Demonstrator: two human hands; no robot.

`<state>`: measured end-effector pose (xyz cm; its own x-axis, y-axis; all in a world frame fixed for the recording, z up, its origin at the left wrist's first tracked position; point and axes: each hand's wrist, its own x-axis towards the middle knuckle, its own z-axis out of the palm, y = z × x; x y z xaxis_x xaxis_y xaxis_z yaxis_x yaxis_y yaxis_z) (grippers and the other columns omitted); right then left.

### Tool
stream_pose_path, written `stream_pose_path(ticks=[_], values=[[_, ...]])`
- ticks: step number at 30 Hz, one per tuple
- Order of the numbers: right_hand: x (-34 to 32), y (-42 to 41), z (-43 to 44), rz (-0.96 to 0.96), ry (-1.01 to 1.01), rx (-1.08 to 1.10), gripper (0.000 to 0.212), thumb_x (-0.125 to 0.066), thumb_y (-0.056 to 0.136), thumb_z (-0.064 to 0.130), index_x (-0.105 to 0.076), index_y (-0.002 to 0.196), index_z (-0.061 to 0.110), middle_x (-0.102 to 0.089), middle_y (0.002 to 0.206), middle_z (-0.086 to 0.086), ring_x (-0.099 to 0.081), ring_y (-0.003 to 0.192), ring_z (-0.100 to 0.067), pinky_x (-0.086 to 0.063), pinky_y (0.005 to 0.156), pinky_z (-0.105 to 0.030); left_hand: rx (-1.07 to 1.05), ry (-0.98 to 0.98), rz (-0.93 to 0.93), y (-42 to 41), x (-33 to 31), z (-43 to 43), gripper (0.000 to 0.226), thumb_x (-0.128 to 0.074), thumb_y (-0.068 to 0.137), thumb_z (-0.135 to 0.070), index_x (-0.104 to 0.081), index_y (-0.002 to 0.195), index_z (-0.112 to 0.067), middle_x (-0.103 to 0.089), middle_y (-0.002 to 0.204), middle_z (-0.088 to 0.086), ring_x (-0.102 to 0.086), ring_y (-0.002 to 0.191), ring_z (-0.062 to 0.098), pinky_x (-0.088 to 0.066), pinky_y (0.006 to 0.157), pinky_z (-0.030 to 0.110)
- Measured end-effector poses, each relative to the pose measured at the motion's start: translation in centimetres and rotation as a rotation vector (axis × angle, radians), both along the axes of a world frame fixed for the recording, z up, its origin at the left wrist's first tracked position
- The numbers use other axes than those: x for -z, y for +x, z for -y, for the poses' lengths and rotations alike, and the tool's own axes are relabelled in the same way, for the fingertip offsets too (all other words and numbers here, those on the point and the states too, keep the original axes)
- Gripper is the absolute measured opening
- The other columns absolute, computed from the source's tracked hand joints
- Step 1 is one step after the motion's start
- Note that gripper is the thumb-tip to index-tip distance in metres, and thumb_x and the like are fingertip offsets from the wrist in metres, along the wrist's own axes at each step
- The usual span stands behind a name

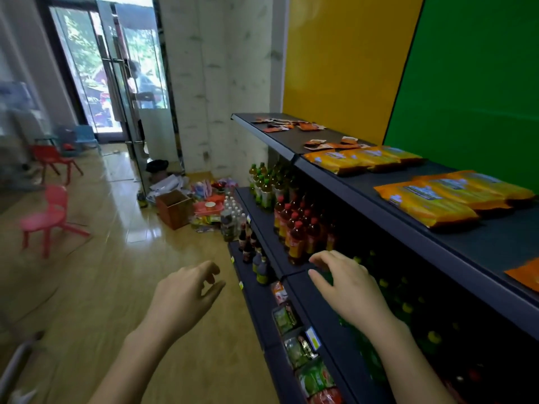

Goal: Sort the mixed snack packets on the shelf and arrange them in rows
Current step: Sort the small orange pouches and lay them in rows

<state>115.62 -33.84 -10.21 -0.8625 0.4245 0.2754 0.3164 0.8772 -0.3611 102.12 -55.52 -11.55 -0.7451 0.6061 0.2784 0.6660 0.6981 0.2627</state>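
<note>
On the dark top shelf (pixel 481 246) lie large orange-yellow snack packets in two overlapping groups, a far one (pixel 361 160) and a nearer one (pixel 446 196). Small orange and brown packets (pixel 288 125) lie scattered at the shelf's far end, a few more (pixel 332 144) sit behind the far yellow group, and one orange packet (pixel 525 275) pokes in at the right edge. My left hand (pixel 183 295) hovers empty over the floor, fingers loosely curled. My right hand (pixel 347 281) hangs empty in front of the middle shelf, fingers spread.
Bottles of drink (pixel 300 228) fill the middle shelf, with green packets (pixel 309 371) and dark bottles (pixel 250 249) lower down. A cardboard box (pixel 175 208) and loose goods sit on the wooden floor. Pink (pixel 46 220) and red (pixel 52 160) small chairs stand to the left.
</note>
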Motion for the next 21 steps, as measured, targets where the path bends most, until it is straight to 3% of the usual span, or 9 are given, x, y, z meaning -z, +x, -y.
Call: stream_pose_path(ticks=[3, 11, 17, 21], values=[[-1.2, -5.7, -2.2, -0.019, 0.025, -0.046, 0.029, -0.044, 0.094, 0.041, -0.051, 0.12, 0.033, -0.055, 0.12, 0.016, -0.053, 0.109, -0.01, -0.044, 0.081, -0.028, -0.061, 0.069, -0.096, -4.8, -1.6, -1.9, 0.026, -0.049, 0.09, -0.045, -0.058, 0.109, -0.029, -0.065, 0.098, -0.015, -0.058, 0.082, 0.004, -0.042, 0.061, 0.016], [-1.5, -19.1, -4.9, -0.004, 0.051, -0.115, 0.031, -0.044, 0.093, 0.043, -0.051, 0.122, 0.034, -0.056, 0.121, 0.016, -0.053, 0.11, -0.011, -0.041, 0.079, -0.026, -0.155, 0.107, -0.127, -16.3, -1.7, -3.6, 0.023, -0.051, 0.088, -0.044, -0.061, 0.103, -0.029, -0.064, 0.09, -0.015, -0.055, 0.077, 0.003, -0.034, 0.057, 0.013], [0.6, -29.3, -5.4, 0.07, 0.046, -0.122, 0.034, -0.042, 0.093, 0.045, -0.049, 0.125, 0.035, -0.053, 0.124, 0.019, -0.051, 0.113, -0.008, -0.038, 0.079, -0.022, -0.123, 0.024, -0.026, -26.8, 0.8, -4.1, 0.028, -0.045, 0.09, -0.05, -0.056, 0.11, -0.034, -0.059, 0.093, -0.019, -0.057, 0.085, -0.001, -0.045, 0.069, 0.014], [0.2, -36.8, -5.8, 0.052, 0.021, -0.061, 0.034, -0.042, 0.093, 0.045, -0.048, 0.125, 0.035, -0.053, 0.124, 0.017, -0.052, 0.112, -0.008, -0.042, 0.081, -0.024, -0.057, 0.003, -0.072, -35.3, -0.7, -5.4, 0.026, -0.046, 0.09, -0.049, -0.055, 0.109, -0.033, -0.06, 0.095, -0.018, -0.057, 0.086, 0.0, -0.043, 0.068, 0.015]])
